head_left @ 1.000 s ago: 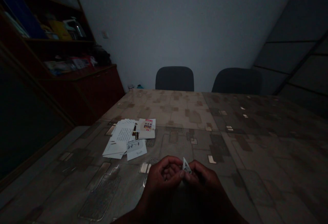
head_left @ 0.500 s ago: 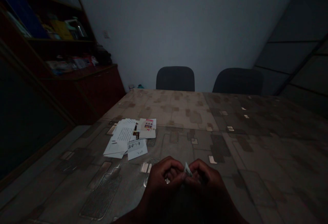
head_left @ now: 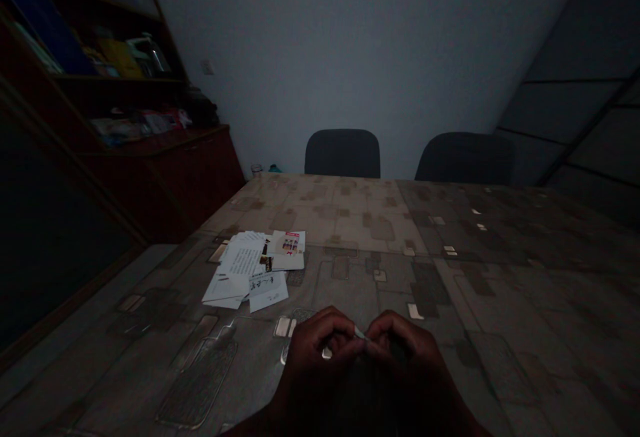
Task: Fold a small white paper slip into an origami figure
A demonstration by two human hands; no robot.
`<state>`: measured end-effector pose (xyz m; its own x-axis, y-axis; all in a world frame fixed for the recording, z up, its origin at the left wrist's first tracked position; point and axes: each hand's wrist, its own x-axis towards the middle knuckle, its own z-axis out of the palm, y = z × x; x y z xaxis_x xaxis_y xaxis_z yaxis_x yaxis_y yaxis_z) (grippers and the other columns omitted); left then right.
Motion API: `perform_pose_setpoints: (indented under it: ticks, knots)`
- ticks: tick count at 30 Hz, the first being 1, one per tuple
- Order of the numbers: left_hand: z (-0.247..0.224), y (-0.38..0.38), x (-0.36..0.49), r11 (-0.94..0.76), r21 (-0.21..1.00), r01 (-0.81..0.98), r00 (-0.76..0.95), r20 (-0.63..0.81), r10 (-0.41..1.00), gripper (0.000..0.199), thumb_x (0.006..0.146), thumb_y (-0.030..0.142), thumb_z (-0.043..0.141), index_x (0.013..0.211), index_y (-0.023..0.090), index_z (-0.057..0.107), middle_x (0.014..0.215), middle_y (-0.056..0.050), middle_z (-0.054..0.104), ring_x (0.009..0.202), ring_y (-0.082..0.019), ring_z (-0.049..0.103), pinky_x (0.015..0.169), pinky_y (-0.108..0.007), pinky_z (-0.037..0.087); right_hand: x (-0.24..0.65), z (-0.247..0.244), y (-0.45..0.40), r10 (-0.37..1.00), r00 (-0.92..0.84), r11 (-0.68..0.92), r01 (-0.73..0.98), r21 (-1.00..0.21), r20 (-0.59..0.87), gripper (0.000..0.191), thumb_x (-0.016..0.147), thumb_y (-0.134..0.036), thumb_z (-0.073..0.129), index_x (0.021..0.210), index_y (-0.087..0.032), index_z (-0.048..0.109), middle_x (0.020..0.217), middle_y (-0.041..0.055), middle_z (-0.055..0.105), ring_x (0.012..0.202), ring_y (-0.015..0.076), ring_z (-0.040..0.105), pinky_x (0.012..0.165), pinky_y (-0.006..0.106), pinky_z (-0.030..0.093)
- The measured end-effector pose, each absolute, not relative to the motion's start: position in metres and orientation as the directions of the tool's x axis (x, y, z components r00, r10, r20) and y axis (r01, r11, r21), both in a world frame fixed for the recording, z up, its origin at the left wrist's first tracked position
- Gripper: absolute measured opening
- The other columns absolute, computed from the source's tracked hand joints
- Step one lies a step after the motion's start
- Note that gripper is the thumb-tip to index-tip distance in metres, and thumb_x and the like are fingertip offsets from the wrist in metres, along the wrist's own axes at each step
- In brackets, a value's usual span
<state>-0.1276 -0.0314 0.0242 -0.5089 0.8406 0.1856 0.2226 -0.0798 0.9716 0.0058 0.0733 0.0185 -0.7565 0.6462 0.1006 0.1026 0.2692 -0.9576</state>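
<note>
My left hand point(head_left: 323, 347) and my right hand point(head_left: 403, 347) meet over the near part of the table, thumbs and forefingers pinched together. Between their fingertips a small piece of white paper point(head_left: 359, 333) shows as a thin sliver; the fingers hide most of it. Both hands are closed on it. Farther off to the left, a loose pile of white printed cards point(head_left: 243, 260) lies on the patterned tablecloth point(head_left: 350, 217). One card point(head_left: 287, 245) in the pile bears a red and coloured picture.
Two dark chairs point(head_left: 343, 153) stand behind the table's far edge, against a plain wall point(head_left: 350, 43). At the left is a dark red cabinet point(head_left: 195, 163) with filled shelves, a kettle point(head_left: 156, 57) among the things on them. The room is dim.
The piece of paper stood up as a small point between my fingertips and now appears as a flatter, thinner sliver. My hands have barely shifted; the card pile stays put.
</note>
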Motion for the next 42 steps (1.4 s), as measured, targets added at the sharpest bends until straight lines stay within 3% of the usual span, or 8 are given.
perform_pose_setpoints:
  ticks: [6, 13, 17, 19, 27, 31, 36, 42]
  knots:
    - [0.02, -0.03, -0.131, -0.171, 0.972, 0.161, -0.504, 0.23, 0.832, 0.006, 0.072, 0.019, 0.069, 0.066, 0.017, 0.067, 0.07, 0.0, 0.057, 0.066, -0.014, 0.054, 0.062, -0.024, 0.041, 0.004, 0.018, 0.073, 0.613, -0.786, 0.256, 0.106, -0.961, 0.076, 0.014, 0.076, -0.031, 0.061, 0.082, -0.018, 0.064, 0.068, -0.0011, 0.059, 0.064, 0.015, 0.054, 0.06, 0.024, 0.041]
    - [0.016, -0.023, -0.134, -0.019, 0.995, -0.096, -0.558, -0.038, 0.829, 0.021, 0.075, 0.035, 0.067, 0.066, 0.016, 0.064, 0.061, 0.002, 0.052, 0.055, -0.011, 0.046, 0.053, -0.022, 0.036, 0.002, 0.018, 0.076, 0.667, -0.726, 0.393, 0.151, -0.907, 0.168, 0.012, 0.079, -0.027, 0.061, 0.07, -0.018, 0.06, 0.061, -0.0022, 0.055, 0.057, 0.0141, 0.052, 0.054, 0.023, 0.037]
    - [0.014, -0.021, -0.131, 0.053, 0.962, -0.267, -0.557, -0.199, 0.806, 0.033, 0.071, 0.046, 0.071, 0.077, 0.014, 0.068, 0.059, 0.0, 0.059, 0.046, -0.009, 0.045, 0.048, -0.022, 0.036, 0.004, 0.013, 0.079, 0.476, -0.613, 0.839, 0.102, -0.534, 0.631, 0.017, 0.085, -0.012, 0.055, 0.069, -0.018, 0.059, 0.064, 0.0001, 0.059, 0.062, 0.0152, 0.051, 0.063, 0.027, 0.036]
    - [0.015, -0.023, -0.128, 0.066, 0.951, -0.302, -0.511, -0.22, 0.831, 0.037, 0.069, 0.048, 0.073, 0.075, 0.012, 0.069, 0.063, -0.003, 0.064, 0.049, -0.01, 0.051, 0.051, -0.022, 0.039, 0.004, 0.011, 0.08, 0.359, -0.582, 0.928, 0.143, -0.343, 0.73, 0.023, 0.089, -0.013, 0.052, 0.068, -0.019, 0.058, 0.063, 0.0015, 0.059, 0.064, 0.0165, 0.049, 0.066, 0.03, 0.033]
    - [0.01, -0.022, -0.125, 0.061, 0.946, -0.317, -0.518, -0.227, 0.825, 0.036, 0.063, 0.044, 0.08, 0.075, 0.012, 0.069, 0.054, -0.001, 0.062, 0.05, -0.012, 0.054, 0.052, -0.022, 0.04, 0.01, 0.014, 0.07, 0.228, -0.75, 0.97, 0.229, -0.079, 0.62, 0.018, 0.091, -0.015, 0.052, 0.085, -0.024, 0.066, 0.07, 0.0021, 0.067, 0.068, 0.0192, 0.048, 0.072, 0.034, 0.03]
    - [0.011, -0.02, -0.129, 0.068, 0.96, -0.271, -0.519, -0.206, 0.829, 0.032, 0.068, 0.043, 0.076, 0.073, 0.012, 0.068, 0.052, -0.001, 0.062, 0.049, -0.012, 0.053, 0.052, -0.022, 0.04, 0.009, 0.017, 0.073, 0.294, -0.75, 0.954, 0.189, -0.233, 0.592, 0.02, 0.089, -0.024, 0.058, 0.071, -0.025, 0.065, 0.064, 0.0008, 0.066, 0.065, 0.0176, 0.049, 0.069, 0.033, 0.032]
    - [0.015, -0.023, -0.13, 0.048, 0.972, -0.228, -0.482, -0.156, 0.862, 0.031, 0.072, 0.041, 0.073, 0.078, 0.011, 0.069, 0.058, -0.001, 0.062, 0.055, -0.012, 0.054, 0.055, -0.022, 0.04, 0.004, 0.014, 0.085, 0.688, -0.655, 0.558, 0.203, -0.805, 0.312, 0.018, 0.085, -0.028, 0.053, 0.074, -0.02, 0.064, 0.066, 0.0012, 0.061, 0.064, 0.0174, 0.054, 0.061, 0.028, 0.039]
    - [0.015, -0.025, -0.129, 0.073, 0.974, -0.214, -0.512, -0.175, 0.841, 0.03, 0.072, 0.042, 0.072, 0.073, 0.012, 0.067, 0.057, 0.0, 0.06, 0.054, -0.012, 0.052, 0.054, -0.022, 0.038, 0.0, 0.007, 0.081, 0.683, -0.73, 0.225, 0.178, -0.958, 0.025, 0.032, 0.081, -0.044, 0.056, 0.064, -0.018, 0.06, 0.057, -0.0017, 0.054, 0.056, 0.0143, 0.05, 0.052, 0.023, 0.035]
